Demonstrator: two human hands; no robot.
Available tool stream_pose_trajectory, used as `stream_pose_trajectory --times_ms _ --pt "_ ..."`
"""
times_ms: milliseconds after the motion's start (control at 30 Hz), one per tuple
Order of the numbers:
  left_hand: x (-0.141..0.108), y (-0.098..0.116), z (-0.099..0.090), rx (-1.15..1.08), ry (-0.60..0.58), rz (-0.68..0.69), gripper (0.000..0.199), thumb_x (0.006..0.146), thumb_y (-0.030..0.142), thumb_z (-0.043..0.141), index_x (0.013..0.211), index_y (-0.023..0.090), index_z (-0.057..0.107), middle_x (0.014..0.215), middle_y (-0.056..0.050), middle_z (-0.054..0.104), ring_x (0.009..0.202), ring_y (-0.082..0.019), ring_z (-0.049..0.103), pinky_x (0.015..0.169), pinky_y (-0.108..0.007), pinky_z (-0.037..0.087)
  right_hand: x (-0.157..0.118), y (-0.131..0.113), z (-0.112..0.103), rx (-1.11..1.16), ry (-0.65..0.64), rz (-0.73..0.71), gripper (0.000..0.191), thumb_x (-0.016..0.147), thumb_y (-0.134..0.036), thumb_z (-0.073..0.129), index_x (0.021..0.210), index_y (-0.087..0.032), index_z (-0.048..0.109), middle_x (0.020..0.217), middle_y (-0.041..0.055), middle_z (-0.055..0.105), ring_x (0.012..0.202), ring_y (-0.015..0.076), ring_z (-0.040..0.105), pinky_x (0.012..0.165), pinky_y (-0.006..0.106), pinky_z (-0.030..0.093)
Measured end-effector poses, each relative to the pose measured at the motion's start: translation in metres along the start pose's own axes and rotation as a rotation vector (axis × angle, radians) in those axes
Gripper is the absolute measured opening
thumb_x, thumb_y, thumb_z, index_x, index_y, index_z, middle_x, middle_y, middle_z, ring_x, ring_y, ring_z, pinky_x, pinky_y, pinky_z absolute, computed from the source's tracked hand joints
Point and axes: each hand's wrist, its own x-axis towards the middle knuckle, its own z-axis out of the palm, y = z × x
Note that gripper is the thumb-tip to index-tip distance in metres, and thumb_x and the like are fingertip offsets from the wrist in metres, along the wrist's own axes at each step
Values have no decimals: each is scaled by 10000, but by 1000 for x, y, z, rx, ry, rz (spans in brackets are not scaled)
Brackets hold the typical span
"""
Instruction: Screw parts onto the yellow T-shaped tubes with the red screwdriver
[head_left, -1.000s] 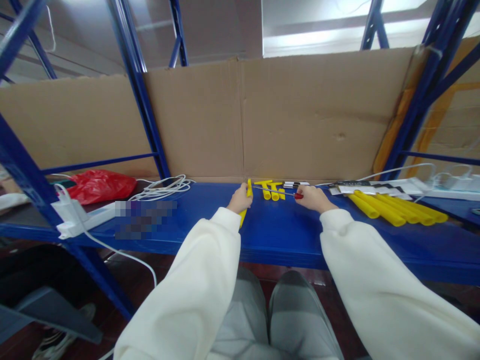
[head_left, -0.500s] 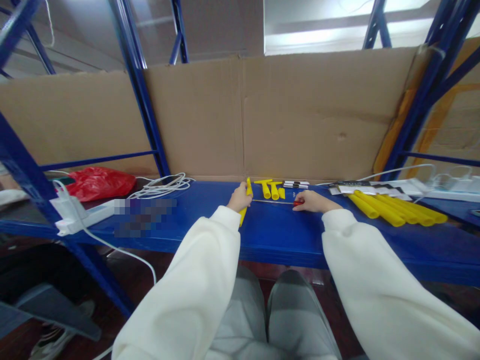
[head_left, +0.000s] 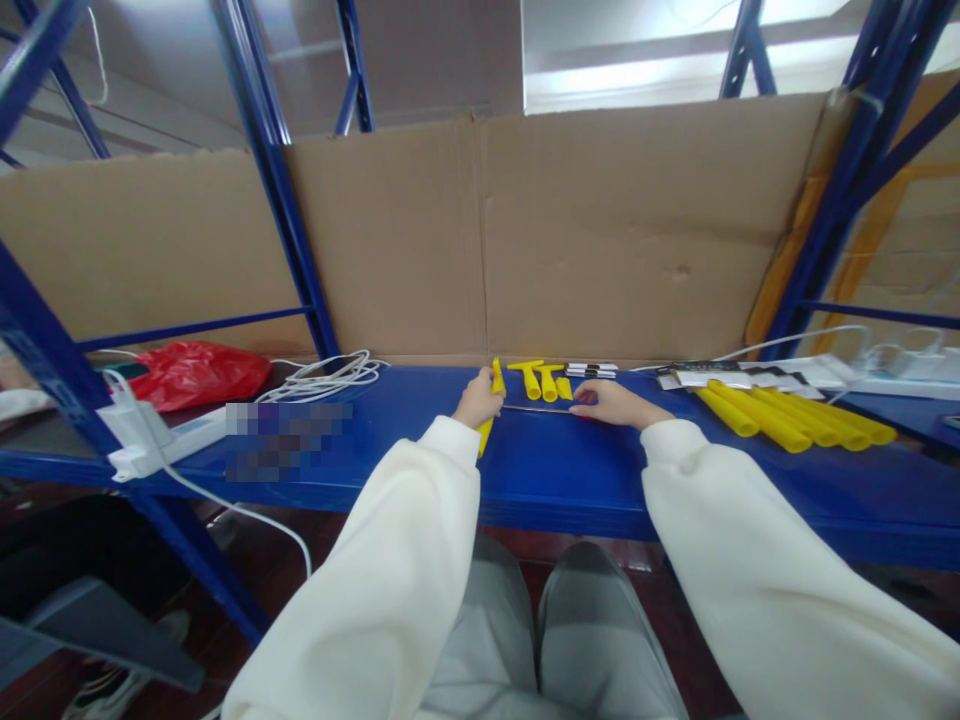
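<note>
Right hand (head_left: 609, 403) hides most of the screwdriver (head_left: 536, 409), its grip I can't tell | shaft crosswise, pointing left | left hand (head_left: 478, 399) clasps yellow piece (head_left: 486, 436), middle covered, running front-to-back

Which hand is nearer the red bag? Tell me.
Left. The left hand sits right of the red bag, beyond the coiled cable; the right hand is farther right, past the short yellow pieces.

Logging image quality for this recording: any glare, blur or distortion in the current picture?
Head view: glare from the ceiling light, upper right; blue posts lean outward, likely lens distortion; pixelated patch on the left; thin shaft beside the right hand looks soft.
</note>
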Motion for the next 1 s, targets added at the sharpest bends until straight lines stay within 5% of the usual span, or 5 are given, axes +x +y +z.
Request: stream_pose_trajectory --times_ms 233,433,633,1000 --pt "-3 4 0 -53 -6 37 304 862 67 633 1141 170 566 1040 -63 748 450 -57 591 514 -183 480 30 -42 21 255 174 -172 213 879 -195 636 1068 -162 730 1080 115 766 968 206 712 904 340 546" --pt "-7 7 1 -121 -32 120 299 861 61 615 1143 151 574 1100 -78 734 440 -38 573 478 -171 467 66 -69 42 387 243 -167 100 856 -160 596 885 -177 690 938 82 756 857 195 682 843 352 539" --pt "-8 6 3 -152 -45 206 281 836 52 620 1099 151 600 1066 -64 735 443 -41 582 485 -167 479 77 -65 54 550 304 -133 109 806 -175 587 713 -215 548 702 -4 632 728 168 605 745 322 520" --pt "-10 10 3 -98 -61 212 336 842 70 635 1168 142 596 1230 -128 691 461 -39 576 523 -195 505 73 -60 56 583 214 -53 135 857 -162 530 754 -228 472 625 -49 518 592 133 509 620 259 465"
